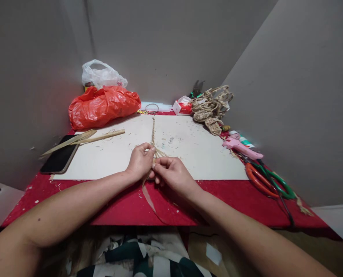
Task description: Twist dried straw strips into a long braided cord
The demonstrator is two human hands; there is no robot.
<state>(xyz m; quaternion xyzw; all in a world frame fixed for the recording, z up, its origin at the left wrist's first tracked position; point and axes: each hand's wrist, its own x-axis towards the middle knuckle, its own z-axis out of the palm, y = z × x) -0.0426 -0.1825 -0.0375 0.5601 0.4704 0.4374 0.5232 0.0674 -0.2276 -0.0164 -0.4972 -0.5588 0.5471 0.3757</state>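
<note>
A thin braided straw cord (153, 129) lies stretched away from me across a white board (107, 161) on a red table (131, 207). My left hand (140, 161) pinches the near end of the braid, fingers closed. Beside it and touching it, my right hand (173, 175) is closed on loose straw strands (147, 194) that trail down toward the table's front edge.
A black phone (60, 157) and flat straw strips (81, 139) lie at the left. Red and white plastic bags (102, 104) sit at the back left, coils of braided rope (211, 107) at the back right. A pink glue gun (240, 148) and scissors (266, 181) lie at the right.
</note>
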